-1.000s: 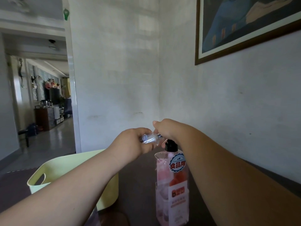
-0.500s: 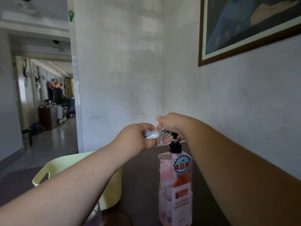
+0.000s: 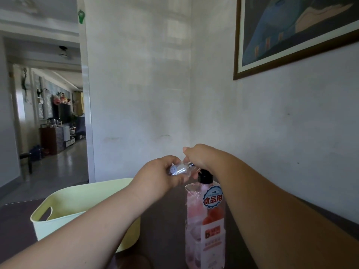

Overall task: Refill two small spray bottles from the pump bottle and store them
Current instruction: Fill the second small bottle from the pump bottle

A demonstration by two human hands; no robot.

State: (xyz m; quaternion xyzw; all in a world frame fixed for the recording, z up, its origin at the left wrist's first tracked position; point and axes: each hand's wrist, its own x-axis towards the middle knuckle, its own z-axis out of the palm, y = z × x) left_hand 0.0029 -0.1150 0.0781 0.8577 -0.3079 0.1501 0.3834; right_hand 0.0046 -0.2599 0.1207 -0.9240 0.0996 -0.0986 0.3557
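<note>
- Left hand [image 3: 159, 177] is wrapped around a small clear spray bottle [image 3: 179, 168], held tipped on its side, neck pointing toward the right hand [image 3: 202, 156].
- Right hand's fingers are closed on the bottle's neck end, where a dark metallic collar shows; whether they grip a cap or the bare neck cannot be told.
- The small bottle hangs in the air just above and left of the pump bottle's black top [image 3: 204, 175], not touching it as far as can be seen.
- Pump bottle [image 3: 206, 220] stands upright on the dark table [image 3: 167, 239] near the wall-side edge; clear body, pink liquid, red-and-white label.
- Pale yellow plastic basket [image 3: 58, 214] sits to the left on the table, partly hidden by the left forearm.
- Spray bottle looks transparent, with a small printed sticker; fill level unreadable.
- Risk: held sideways, any liquid inside could dribble out once the neck is open.
- Risk: a twist with slick fingers could let the little bottle slip and drop.
- Risk: the right wrist sits close over the pump; a bump could tip the tall bottle.
</note>
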